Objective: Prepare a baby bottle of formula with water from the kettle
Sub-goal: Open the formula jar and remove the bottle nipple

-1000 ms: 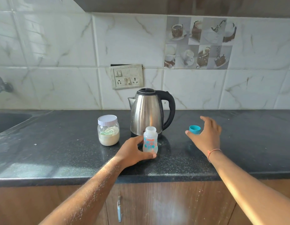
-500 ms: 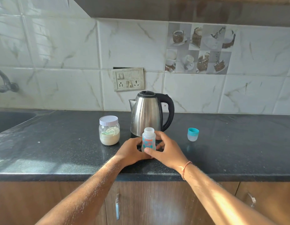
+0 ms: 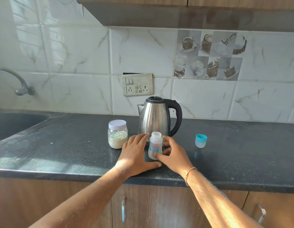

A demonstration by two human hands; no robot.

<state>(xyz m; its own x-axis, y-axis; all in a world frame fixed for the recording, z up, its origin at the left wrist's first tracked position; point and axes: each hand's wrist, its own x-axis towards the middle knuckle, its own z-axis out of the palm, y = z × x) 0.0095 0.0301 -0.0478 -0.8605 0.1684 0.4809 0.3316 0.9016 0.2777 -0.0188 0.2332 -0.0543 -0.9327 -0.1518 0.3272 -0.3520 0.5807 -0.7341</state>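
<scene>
Sink (image 3: 14, 124) cut off at left edge; kettle (image 3: 155, 117) base behind bottle (image 3: 155, 146).

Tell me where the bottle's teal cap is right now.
The teal cap stands on the dark counter, right of the kettle and clear of the right hand.

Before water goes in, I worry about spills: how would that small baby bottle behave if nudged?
The baby bottle looks empty and clear, so probably light and easy to tip. It is narrow and upright on the glossy counter, so it may slide. The left hand and right hand flank it, likely steadying it.
</scene>
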